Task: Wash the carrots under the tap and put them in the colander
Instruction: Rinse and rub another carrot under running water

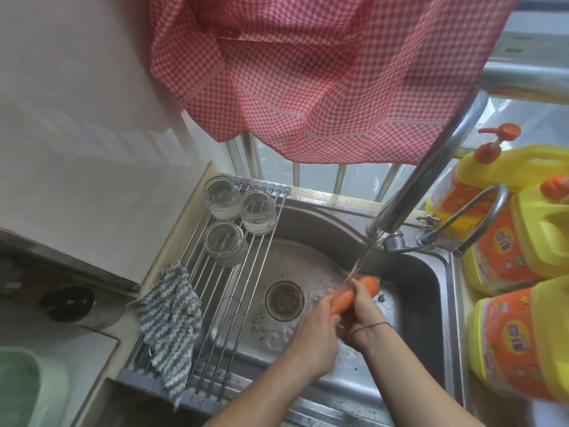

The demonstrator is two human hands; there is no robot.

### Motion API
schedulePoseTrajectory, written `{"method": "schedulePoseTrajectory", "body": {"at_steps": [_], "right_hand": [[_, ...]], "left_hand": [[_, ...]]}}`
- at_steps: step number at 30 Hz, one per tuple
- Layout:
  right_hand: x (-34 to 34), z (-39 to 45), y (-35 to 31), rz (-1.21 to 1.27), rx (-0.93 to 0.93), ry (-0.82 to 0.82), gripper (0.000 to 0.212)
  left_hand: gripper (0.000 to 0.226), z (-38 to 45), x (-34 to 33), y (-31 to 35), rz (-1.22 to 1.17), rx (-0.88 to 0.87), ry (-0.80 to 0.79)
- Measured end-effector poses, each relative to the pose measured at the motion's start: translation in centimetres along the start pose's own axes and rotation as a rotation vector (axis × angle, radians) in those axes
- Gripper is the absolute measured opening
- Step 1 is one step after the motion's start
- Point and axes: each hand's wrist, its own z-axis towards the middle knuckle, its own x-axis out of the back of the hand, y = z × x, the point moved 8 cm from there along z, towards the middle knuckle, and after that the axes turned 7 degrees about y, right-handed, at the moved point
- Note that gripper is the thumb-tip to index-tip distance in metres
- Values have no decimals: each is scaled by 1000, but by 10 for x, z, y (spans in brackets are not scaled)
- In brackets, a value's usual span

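Both grips closed around carrot [354, 295].

One orange carrot [354, 295] is held over the steel sink [425, 272], tilted, with its thick blunt end up and away from the person and its thinner end hidden between the hands. It looks smooth and wet. Water from the tap [400, 211] falls in a thin stream onto its middle and splashes off. The pale green colander [18, 383] sits at the far left edge, only partly visible.
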Motion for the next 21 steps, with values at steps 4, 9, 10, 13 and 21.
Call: {"method": "schedulePoseTrajectory", "body": {"at_steps": [4, 9, 10, 13, 21], "right_hand": [[5, -10, -5, 232, -33, -113, 35], [42, -11, -32, 420, 124, -52, 41], [54, -11, -39, 363, 214, 2, 51], [77, -27, -66, -171, 646, 168, 51], [50, -79, -43, -1648, 1047, 195, 50]], "left_hand": [[24, 16, 18, -12, -308, 17, 184], [13, 28, 16, -23, -614, 71, 103], [14, 30, 17, -24, -671, 83, 93], [20, 34, 15, -31, -836, 174, 113], [47, 34, -21, -39, -949, 530, 266]]}}
